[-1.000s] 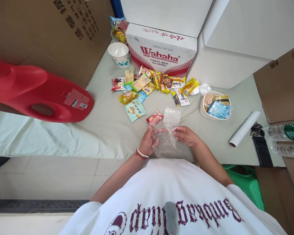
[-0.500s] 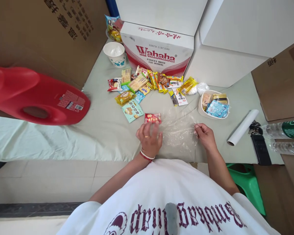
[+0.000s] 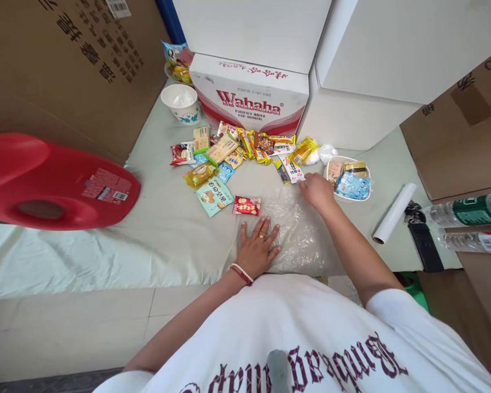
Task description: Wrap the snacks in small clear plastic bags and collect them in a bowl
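My left hand (image 3: 258,248) lies flat with its fingers spread, over the left edge of a clear plastic bag (image 3: 305,237). Just beyond its fingertips is a red snack packet (image 3: 246,206). My right hand (image 3: 318,191) reaches forward past the bag, its fingers closed at the near corner of a white snack packet (image 3: 290,167); the hand partly hides its fingertips. Behind lie several more snacks, among them a yellow-wrapped snack (image 3: 304,150), a brown packet (image 3: 264,142), a green-edged cracker pack (image 3: 221,148) and a teal packet (image 3: 214,197).
A white tub (image 3: 368,192) of snacks stands right of my right hand. Farther right are a white roll (image 3: 395,213), a black phone-like object (image 3: 425,246) and plastic bottles (image 3: 474,210). A Wahaha carton (image 3: 249,101), paper cup (image 3: 180,103) and red jug (image 3: 61,183) stand behind and left.
My right hand has let go of the bag's right side and moved forward and left to the white packet. My left hand has settled flat, nearer me, uncovering the red packet.
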`<state>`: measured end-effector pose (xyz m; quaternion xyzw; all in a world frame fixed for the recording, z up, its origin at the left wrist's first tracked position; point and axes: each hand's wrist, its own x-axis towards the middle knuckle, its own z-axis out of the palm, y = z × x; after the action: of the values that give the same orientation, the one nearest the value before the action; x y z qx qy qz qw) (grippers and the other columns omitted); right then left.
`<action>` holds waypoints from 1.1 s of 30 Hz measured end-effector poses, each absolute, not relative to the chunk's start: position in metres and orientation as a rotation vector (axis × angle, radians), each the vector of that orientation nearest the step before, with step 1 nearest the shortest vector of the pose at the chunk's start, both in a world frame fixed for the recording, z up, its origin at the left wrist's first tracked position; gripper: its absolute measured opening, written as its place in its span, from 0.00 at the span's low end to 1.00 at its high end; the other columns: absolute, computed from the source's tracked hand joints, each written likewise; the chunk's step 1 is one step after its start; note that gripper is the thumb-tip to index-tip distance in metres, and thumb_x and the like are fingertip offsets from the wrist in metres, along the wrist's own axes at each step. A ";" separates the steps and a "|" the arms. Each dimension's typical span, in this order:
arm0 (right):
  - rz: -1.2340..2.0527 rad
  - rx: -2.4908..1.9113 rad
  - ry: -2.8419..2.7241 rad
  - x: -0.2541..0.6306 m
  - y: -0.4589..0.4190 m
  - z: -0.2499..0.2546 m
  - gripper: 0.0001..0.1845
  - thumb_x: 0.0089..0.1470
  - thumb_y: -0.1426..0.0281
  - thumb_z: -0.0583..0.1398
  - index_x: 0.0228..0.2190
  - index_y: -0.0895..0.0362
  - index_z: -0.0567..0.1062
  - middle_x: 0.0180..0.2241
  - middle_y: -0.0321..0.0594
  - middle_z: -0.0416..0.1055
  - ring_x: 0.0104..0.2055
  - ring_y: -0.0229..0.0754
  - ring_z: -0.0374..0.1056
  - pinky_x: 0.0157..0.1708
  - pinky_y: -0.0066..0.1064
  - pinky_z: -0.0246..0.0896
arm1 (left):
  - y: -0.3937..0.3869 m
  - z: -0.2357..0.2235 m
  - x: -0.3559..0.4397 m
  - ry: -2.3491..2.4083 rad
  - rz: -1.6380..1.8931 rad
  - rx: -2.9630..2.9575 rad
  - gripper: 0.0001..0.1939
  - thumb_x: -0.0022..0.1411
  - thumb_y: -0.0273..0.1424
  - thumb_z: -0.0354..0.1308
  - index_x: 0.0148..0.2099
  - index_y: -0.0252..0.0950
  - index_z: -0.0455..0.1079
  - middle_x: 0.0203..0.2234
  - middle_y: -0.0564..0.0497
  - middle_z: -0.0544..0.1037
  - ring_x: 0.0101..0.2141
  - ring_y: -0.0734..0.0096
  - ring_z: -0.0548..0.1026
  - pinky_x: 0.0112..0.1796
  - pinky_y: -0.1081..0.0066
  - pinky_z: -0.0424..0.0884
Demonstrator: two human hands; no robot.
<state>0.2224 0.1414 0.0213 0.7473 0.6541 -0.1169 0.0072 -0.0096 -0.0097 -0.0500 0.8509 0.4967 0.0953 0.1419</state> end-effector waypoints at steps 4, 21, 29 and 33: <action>-0.367 2.476 1.833 0.184 0.201 -0.002 0.34 0.64 0.52 0.57 0.58 0.66 0.69 0.57 0.67 0.67 0.52 0.59 0.73 0.45 0.41 0.67 | -0.009 -0.051 -0.013 1.392 0.297 2.488 0.30 0.73 0.46 0.47 0.72 0.44 0.59 0.72 0.42 0.56 0.70 0.50 0.56 0.67 0.35 0.36; -0.021 1.649 2.181 0.193 0.293 0.046 0.29 0.55 0.62 0.65 0.56 0.60 0.73 0.56 0.57 0.69 0.50 0.56 0.70 0.45 0.39 0.63 | -0.001 -0.054 -0.022 1.307 0.408 2.440 0.27 0.72 0.44 0.50 0.70 0.46 0.62 0.70 0.43 0.61 0.69 0.51 0.58 0.68 0.38 0.39; -0.131 1.530 2.184 0.177 0.337 0.017 0.39 0.48 0.57 0.71 0.58 0.62 0.72 0.54 0.57 0.73 0.50 0.56 0.70 0.44 0.37 0.63 | -0.001 -0.054 -0.023 1.300 0.418 2.405 0.27 0.73 0.44 0.48 0.69 0.45 0.63 0.71 0.44 0.59 0.70 0.55 0.58 0.69 0.40 0.35; -0.175 1.521 2.144 0.178 0.336 0.020 0.42 0.45 0.57 0.72 0.59 0.61 0.72 0.53 0.56 0.74 0.48 0.55 0.71 0.45 0.36 0.63 | -0.001 -0.053 -0.023 1.294 0.421 2.401 0.26 0.73 0.44 0.48 0.69 0.45 0.63 0.71 0.45 0.60 0.70 0.56 0.58 0.69 0.40 0.35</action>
<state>0.1778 0.3365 0.0205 0.5588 0.7878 -0.0643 0.2509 -0.0230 -0.0011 -0.0528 0.8541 0.4604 0.1496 0.1899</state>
